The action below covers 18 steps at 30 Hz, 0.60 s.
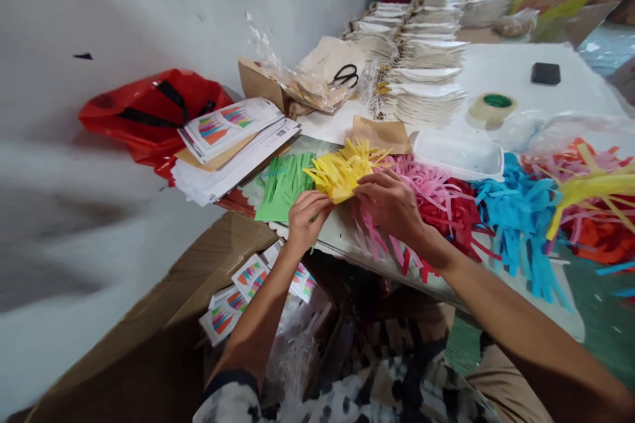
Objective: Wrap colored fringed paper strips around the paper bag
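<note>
My left hand (308, 217) and my right hand (387, 201) pinch the near edge of a yellow paper fringe (342, 170), one at each side. Its cut strips stick up and away from me. Left of it lies a green paper fringe (285, 185), its uncut band toward me and close to my left fingers. Pink paper fringe (421, 180) spreads just beyond my right hand, with red fringe (454, 215) partly under it. Blue fringe (526, 218) hangs over the table edge farther right.
A white plastic tray (459, 155), a tape roll (493, 109) and stacks of pale paper (426, 89) stand behind. Black scissors (346, 76) rest on packaging. Printed sheets (238, 129) and a red bag (143, 112) are at left. Below is a cardboard box (163, 317) holding printed cards (248, 277).
</note>
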{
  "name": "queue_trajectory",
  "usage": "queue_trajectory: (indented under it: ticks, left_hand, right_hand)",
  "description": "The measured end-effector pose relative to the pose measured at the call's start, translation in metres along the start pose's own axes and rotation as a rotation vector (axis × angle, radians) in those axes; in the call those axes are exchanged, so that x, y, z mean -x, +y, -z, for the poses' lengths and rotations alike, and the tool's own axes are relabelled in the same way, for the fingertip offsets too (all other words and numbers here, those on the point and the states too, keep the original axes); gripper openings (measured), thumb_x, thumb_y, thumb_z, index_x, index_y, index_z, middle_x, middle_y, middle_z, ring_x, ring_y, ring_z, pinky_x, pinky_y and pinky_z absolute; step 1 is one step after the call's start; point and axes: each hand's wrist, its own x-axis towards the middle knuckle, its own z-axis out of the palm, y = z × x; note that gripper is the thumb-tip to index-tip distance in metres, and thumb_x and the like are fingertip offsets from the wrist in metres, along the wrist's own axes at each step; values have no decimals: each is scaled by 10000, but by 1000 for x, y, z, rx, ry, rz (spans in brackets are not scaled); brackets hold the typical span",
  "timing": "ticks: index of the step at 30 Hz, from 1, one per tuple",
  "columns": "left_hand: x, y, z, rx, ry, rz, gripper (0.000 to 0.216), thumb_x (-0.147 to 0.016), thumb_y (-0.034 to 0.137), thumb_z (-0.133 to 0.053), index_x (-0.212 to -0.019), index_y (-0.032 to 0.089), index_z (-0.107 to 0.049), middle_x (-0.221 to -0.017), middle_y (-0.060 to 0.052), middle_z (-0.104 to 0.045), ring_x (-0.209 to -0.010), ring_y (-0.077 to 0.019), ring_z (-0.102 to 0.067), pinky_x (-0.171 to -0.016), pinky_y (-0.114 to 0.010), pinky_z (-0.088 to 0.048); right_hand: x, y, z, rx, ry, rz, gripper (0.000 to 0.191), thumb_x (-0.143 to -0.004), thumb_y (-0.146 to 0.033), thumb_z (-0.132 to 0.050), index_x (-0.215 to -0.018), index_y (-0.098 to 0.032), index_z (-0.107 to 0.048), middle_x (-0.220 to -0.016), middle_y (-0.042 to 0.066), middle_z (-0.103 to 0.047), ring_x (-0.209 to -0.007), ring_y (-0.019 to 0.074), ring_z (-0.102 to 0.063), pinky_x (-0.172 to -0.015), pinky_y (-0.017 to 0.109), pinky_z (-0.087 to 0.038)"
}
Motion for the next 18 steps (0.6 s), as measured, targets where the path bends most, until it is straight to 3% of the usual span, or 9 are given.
queue_trajectory:
  ticks: [5, 11, 18]
  left_hand:
    - [-8, -6, 1, 53, -20, 17, 205, -974, 413, -702, -946, 237, -804, -955, -76, -799, -983, -222, -721, -956, -449, -568]
    - [-14, -10, 1, 73, -67, 61, 260, -965, 458, -693, -925, 223, -796, -919, -77, -791, -1010, -237, -716, -942, -440, -582]
    - [-17, -7, 3, 17, -126, 81, 249, -993, 398, -625, -995, 199, -775, -1005, -93, -765, -893, -188, -696, -674, -281, -533]
  right_hand:
    - [2, 8, -1, -135, 39, -46, 180, -987, -228, -653, -952, -273, -824, -1051, 62, -782, -999, 222, -694, -916, 393, -568]
    - [7, 10, -5, -133, -12, -27, 199, -997, -252, -645, -963, -284, -838, -1069, 64, -789, -995, 229, -675, -906, 404, -561]
    - [12, 14, -9, -125, 8, 22, 186, -1006, -251, -646, -981, -263, -829, -1068, 70, -788, -971, 222, -659, -878, 386, -558]
